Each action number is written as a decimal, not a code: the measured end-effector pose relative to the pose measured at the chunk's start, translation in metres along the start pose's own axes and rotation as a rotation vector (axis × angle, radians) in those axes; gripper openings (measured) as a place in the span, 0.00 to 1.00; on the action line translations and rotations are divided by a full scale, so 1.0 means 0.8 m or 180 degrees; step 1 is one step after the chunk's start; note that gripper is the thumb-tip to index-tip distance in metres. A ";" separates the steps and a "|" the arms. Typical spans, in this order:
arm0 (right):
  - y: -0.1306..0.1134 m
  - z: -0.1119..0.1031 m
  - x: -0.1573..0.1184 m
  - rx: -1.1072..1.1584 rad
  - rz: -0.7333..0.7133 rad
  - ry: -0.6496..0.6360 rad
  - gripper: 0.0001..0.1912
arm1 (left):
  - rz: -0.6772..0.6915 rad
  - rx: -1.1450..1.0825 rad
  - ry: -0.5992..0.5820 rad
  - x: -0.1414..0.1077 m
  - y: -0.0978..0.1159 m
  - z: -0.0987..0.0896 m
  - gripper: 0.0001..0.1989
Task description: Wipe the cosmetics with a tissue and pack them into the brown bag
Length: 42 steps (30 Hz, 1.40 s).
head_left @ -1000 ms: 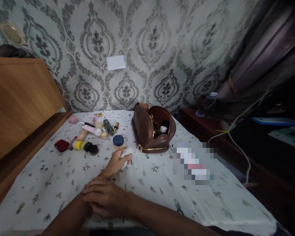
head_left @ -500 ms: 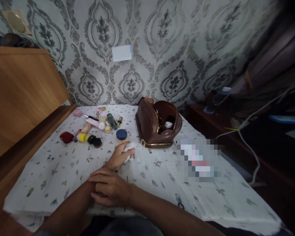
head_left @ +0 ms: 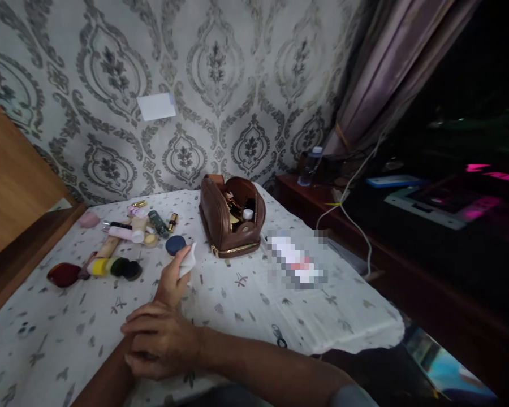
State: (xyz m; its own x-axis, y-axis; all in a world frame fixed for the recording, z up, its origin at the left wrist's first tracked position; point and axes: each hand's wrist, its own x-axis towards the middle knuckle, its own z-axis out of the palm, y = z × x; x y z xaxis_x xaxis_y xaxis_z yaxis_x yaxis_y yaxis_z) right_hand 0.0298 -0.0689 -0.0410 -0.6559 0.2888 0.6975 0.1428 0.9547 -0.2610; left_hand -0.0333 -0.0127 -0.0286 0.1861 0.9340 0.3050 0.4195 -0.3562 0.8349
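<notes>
My left hand is closed around a folded white tissue, held just over the cloth-covered table. Right behind it stands a small round jar with a dark blue lid. My right hand lies across my left forearm near the wrist, its fingers bent and slightly apart, with no object in it. Beyond the tissue, to the right, sits a brown cosmetic bag, unzipped, with a white-lidded jar and other items inside. Left of the blue jar lie several cosmetics, among them a lipstick and a dark green tube.
A blurred-out flat object lies right of the bag. Further right, a water bottle and a white cable occupy a dark red ledge. A wooden panel borders the left, and a patterned wall stands behind.
The view has turned to the right, so the table and its things appear further left. My left hand still holds the tissue, which now stands more upright. My right hand stays on the forearm.
</notes>
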 end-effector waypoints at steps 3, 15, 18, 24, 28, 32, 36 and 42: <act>0.002 -0.003 0.001 -0.0006 0.0045 0.0148 0.13 | 0.0094 0.0144 0.0402 0.007 -0.001 -0.014 0.25; 0.052 -0.030 0.007 0.0367 0.2165 0.1878 0.17 | -0.0699 -0.0204 0.1514 0.023 -0.009 -0.058 0.30; 0.093 -0.033 0.017 0.0126 0.3015 0.1670 0.33 | -0.0955 -0.0119 0.1492 0.024 -0.018 -0.057 0.31; 0.141 -0.031 0.031 -0.0076 0.3641 0.0878 0.44 | 0.0134 0.0584 0.1578 0.026 -0.020 -0.056 0.16; 0.142 -0.028 0.027 -0.0218 0.3584 0.0678 0.34 | 0.0600 0.1064 0.1324 0.036 -0.012 -0.045 0.11; 0.140 -0.035 0.022 -0.0229 0.3457 0.0500 0.19 | 0.0867 0.1384 0.0709 0.056 -0.007 -0.024 0.09; 0.140 -0.040 0.021 -0.0243 0.3419 0.0457 0.18 | 0.0436 0.1403 0.0567 0.080 -0.010 -0.017 0.13; 0.140 -0.037 0.020 -0.0209 0.3228 0.0468 0.29 | -0.0572 0.0103 0.0812 0.118 -0.029 -0.034 0.10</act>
State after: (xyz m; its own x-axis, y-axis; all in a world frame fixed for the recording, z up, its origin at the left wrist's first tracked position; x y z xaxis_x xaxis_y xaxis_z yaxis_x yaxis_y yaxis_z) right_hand 0.0570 0.0450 -0.0392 -0.1073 0.9636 0.2450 0.6225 0.2573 -0.7392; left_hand -0.0498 0.0844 -0.0065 -0.1210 0.9574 0.2624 0.4544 -0.1816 0.8721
